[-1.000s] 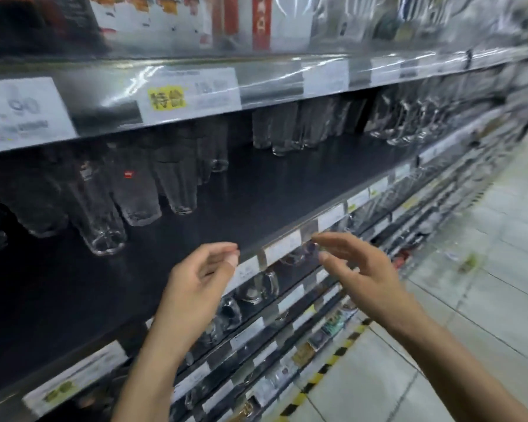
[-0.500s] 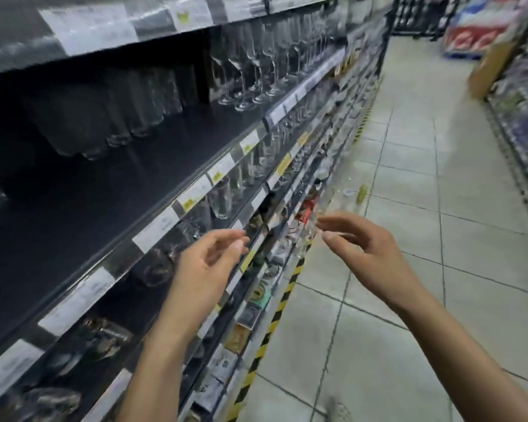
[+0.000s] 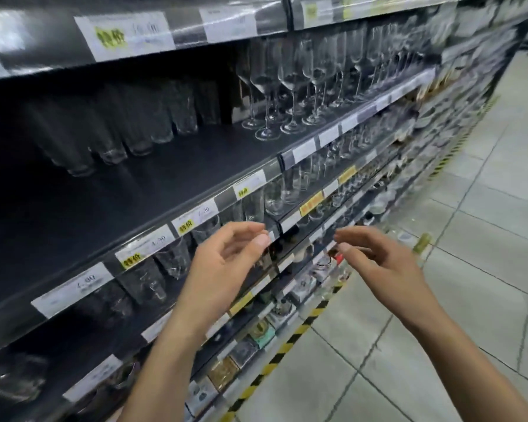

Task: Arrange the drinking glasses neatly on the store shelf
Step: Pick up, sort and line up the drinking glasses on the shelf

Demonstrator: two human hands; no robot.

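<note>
Left hand (image 3: 226, 263): raised in front of the shelf edges, fingers loosely curled, thumb close to the fingertips, holding nothing.
Right hand (image 3: 378, 264): beside the left and apart from it, over the aisle side, fingers relaxed and half bent, also empty.
Floor edge: black-and-yellow striped tape (image 3: 287, 345) runs along the foot of the shelving, with pale grey floor tiles (image 3: 454, 330) to the right.
Price labels: white paper tags with yellow marks (image 3: 147, 245) line the shelf's front rail, just beyond the left hand.
Lower shelf: clear glass tumblers (image 3: 171, 260) stand behind the tags; blurred, they seem to be upright.
Main shelf: dark flat shelf board (image 3: 134, 196), its front half bare.
Drinking glasses: tall clear tumblers (image 3: 128, 132) stand in a row at the back of that board.
Further along: clear long-stemmed wine glasses (image 3: 287, 86) stand upright in rows on the same board, to the right of the tumblers.
</note>
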